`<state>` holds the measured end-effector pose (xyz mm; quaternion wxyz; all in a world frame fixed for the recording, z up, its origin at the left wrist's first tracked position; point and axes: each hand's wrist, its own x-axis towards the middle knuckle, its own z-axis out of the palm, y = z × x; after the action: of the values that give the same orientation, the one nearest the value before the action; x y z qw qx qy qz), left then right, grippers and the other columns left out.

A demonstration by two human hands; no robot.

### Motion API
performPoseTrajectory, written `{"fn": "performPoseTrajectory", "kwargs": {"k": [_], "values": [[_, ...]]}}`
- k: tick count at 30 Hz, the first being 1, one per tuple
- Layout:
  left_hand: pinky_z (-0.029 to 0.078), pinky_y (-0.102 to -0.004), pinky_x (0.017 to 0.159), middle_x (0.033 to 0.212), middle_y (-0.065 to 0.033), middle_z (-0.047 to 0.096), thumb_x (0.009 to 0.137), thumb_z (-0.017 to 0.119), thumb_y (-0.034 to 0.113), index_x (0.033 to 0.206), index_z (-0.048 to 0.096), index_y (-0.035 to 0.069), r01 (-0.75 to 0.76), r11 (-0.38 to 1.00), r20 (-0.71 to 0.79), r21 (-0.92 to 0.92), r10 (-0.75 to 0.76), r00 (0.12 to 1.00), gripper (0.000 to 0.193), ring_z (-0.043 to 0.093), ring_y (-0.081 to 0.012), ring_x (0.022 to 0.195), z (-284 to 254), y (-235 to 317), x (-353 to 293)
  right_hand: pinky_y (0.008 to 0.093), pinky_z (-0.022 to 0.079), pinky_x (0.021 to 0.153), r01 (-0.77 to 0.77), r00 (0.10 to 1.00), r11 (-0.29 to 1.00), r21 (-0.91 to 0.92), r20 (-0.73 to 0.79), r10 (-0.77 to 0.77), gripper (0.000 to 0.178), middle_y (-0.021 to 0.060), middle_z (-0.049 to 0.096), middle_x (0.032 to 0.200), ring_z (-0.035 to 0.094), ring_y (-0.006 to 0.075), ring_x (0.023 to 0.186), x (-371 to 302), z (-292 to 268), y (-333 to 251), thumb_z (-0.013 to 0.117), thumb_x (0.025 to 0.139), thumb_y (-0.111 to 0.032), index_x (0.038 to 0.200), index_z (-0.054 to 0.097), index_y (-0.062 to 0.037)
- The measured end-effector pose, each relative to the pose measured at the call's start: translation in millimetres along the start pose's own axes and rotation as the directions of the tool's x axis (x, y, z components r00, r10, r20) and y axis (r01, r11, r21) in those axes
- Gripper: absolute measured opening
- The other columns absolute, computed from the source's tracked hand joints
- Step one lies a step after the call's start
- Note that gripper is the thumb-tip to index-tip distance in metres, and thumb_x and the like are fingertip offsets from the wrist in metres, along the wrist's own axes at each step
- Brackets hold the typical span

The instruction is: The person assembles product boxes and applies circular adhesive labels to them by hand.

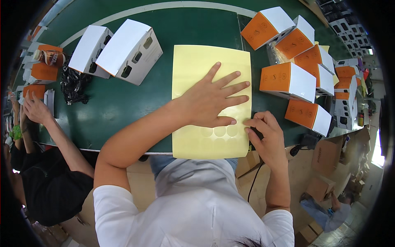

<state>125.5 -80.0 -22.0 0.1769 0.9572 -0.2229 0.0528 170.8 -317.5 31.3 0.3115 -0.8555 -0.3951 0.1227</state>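
Pinning yellow sheet (193, 74): left hand (209, 101), spread flat; right hand (266, 131), curled at sheet's right edge, grasp unclear; uneven tugging could crease it.

Boxes (124, 47) lining a workbench (115, 109) suggest a packing workshop.

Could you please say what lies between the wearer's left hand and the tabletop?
The head view shows a yellow sticker sheet between the left hand and green tabletop.
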Motion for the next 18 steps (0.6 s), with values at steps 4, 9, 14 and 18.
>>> {"fn": "performPoseTrajectory", "kwargs": {"k": [4,9,14,18], "values": [[0.011,-0.0637,0.119,0.159,-0.0027,0.034,0.093,0.054,0.057,0.142,0.052,0.024,-0.001,1.0,0.0,-0.005,0.001,1.0,0.059,0.025,-0.0291,0.149,-0.1,-0.4,0.2,0.0374,0.048,0.075,0.039,0.996,0.993,-0.114,0.083,-0.029,0.018,0.0076,0.056,0.094,0.058,0.0276,0.087,3.1,-4.4,-3.1,0.072,0.078,-0.002,0.095,0.068,-0.006],[0.011,-0.063,0.12,0.159,-0.0028,0.034,0.093,0.054,0.057,0.141,0.052,0.023,-0.004,1.0,-0.006,-0.02,0.003,1.0,0.059,0.025,-0.0284,0.149,2.3,-1.8,-0.6,0.0379,0.048,0.074,0.029,0.997,0.996,-0.084,0.073,-0.023,0.018,0.0076,0.056,0.095,0.058,0.0274,0.087,4.8,-1.6,-6.1,0.071,0.077,0.0,0.093,0.067,-0.0062],[0.011,-0.0622,0.12,0.159,-0.0025,0.034,0.093,0.054,0.058,0.141,0.052,0.023,-0.003,1.0,-0.007,-0.005,0.003,1.0,0.059,0.025,-0.0275,0.149,1.1,-2.3,-1.0,0.038,0.048,0.075,0.046,0.996,0.993,-0.112,0.079,-0.038,0.02,0.0084,0.056,0.096,0.058,0.0285,0.089,3.0,-0.1,-7.2,0.069,0.075,0.001,0.093,0.066,-0.0061],[0.011,-0.0622,0.12,0.159,-0.0024,0.035,0.093,0.055,0.057,0.141,0.052,0.023,-0.003,1.0,-0.009,-0.017,0.002,1.0,0.059,0.025,-0.0273,0.149,1.5,-2.7,0.1,0.0376,0.048,0.076,0.059,0.994,0.993,-0.101,0.092,-0.05,0.021,0.0088,0.056,0.096,0.058,0.0287,0.088,3.1,-0.7,-4.6,0.069,0.075,0.001,0.094,0.066,-0.0062]]}}
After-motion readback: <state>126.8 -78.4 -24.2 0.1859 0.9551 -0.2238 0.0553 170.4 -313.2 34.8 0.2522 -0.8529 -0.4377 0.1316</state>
